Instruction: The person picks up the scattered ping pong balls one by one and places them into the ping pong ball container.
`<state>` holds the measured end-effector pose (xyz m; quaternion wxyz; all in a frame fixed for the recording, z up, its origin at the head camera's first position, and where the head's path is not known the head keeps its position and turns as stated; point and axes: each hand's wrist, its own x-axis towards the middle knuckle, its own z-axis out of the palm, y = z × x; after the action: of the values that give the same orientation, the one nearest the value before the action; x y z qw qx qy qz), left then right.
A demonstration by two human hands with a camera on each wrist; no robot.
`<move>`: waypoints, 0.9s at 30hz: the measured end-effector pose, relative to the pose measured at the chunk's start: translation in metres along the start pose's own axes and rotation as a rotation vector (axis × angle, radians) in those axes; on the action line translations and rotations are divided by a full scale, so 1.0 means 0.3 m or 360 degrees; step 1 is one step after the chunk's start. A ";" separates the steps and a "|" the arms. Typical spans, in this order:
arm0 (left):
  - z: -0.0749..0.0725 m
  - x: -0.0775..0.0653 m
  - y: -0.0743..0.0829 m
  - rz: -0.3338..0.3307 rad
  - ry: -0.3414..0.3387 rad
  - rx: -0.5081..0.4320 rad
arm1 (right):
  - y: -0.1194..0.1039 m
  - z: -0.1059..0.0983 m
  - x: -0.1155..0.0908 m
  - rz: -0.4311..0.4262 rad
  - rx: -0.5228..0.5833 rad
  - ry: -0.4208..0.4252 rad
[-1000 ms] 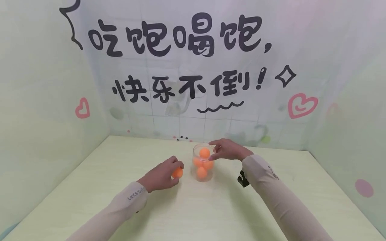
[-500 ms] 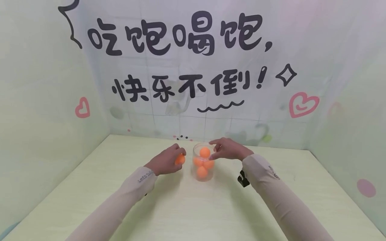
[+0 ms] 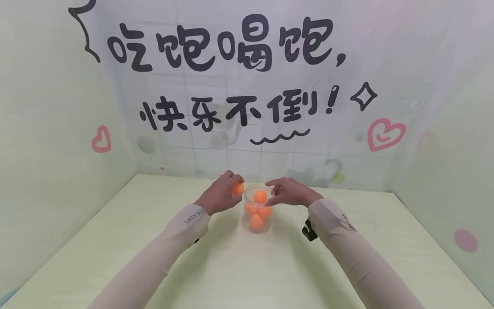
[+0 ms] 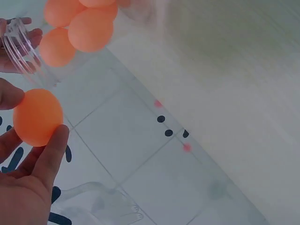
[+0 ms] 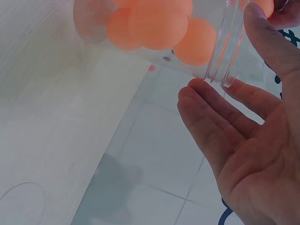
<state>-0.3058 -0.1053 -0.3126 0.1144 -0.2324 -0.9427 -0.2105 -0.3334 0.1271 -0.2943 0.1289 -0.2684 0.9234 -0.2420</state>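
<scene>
My left hand (image 3: 221, 193) pinches an orange ping-pong ball (image 3: 238, 189) between thumb and fingertips, level with the rim and just left of a clear jar (image 3: 267, 228). In the left wrist view the held ball (image 4: 38, 117) is close to the ridged jar mouth (image 4: 21, 51). The jar stands upright, with several orange balls (image 5: 158, 23) inside. At its right side, my right hand (image 3: 290, 192) holds the rim between thumb and index finger. The other right fingers (image 5: 206, 126) extend below the ridged neck in the right wrist view.
The pale wooden table (image 3: 247, 274) has walls on three sides. Behind the jar, the back wall (image 3: 216, 159) carries large dark lettering. A black strap piece (image 3: 309, 231) hangs under the right wrist.
My left hand has risen and moved right with its ping-pong ball, from beside the jar's lower part to its rim. The right hand stays at the jar.
</scene>
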 end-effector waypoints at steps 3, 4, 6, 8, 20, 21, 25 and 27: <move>0.001 0.018 0.024 0.0028 0.0014 -0.0008 | 0.005 0.003 0.004 0.0003 0.0014 -0.0003; 0.000 0.023 0.034 0.0037 0.0013 -0.0020 | 0.007 0.005 0.005 0.0012 0.0018 -0.0006; -0.001 0.033 0.054 0.0059 -0.0004 -0.0034 | 0.009 0.006 0.006 0.0023 0.0018 -0.0006; 0.001 0.042 0.075 0.0079 -0.0035 -0.0050 | 0.012 0.007 0.006 0.0020 0.0016 -0.0003; 0.025 0.090 0.113 0.0112 -0.0351 -0.0117 | 0.020 0.005 0.005 -0.0049 0.0010 0.0025; 0.026 0.092 0.115 0.0101 -0.0371 -0.0115 | 0.019 0.004 0.005 -0.0048 0.0010 0.0023; 0.028 0.096 0.121 0.0084 -0.0405 -0.0077 | 0.017 0.002 0.008 -0.0042 0.0017 0.0016; 0.029 0.097 0.124 0.0075 -0.0418 -0.0064 | 0.018 0.002 0.008 -0.0040 0.0027 0.0013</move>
<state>-0.3141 -0.0602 -0.2984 -0.0098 -0.2823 -0.9394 -0.1944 -0.3374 0.1296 -0.2980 0.1244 -0.2779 0.9184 -0.2527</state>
